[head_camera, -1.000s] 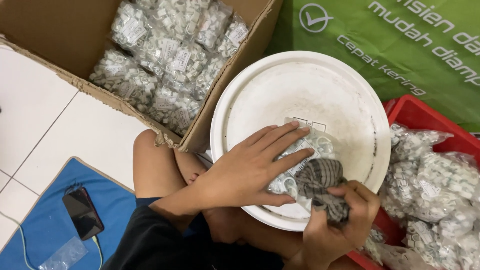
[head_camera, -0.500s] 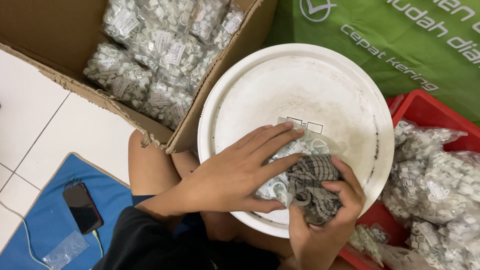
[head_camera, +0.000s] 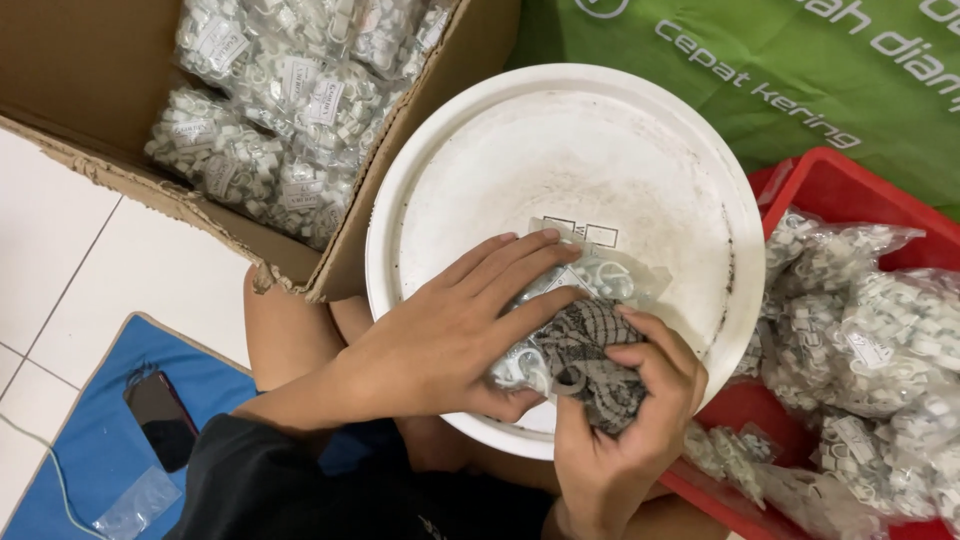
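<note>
My left hand (head_camera: 455, 335) lies flat, fingers together, pressing a clear packet of small white clips (head_camera: 590, 285) onto the white round lid (head_camera: 560, 150). Just right of it, my right hand (head_camera: 625, 420) pinches a dark patterned cloth (head_camera: 590, 345) against that packet.

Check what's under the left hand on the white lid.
Under the left hand lies a clear plastic bag of small white clips, flat on the white round lid. The right hand presses a grey patterned cloth beside it. The bag's middle is covered.
</note>
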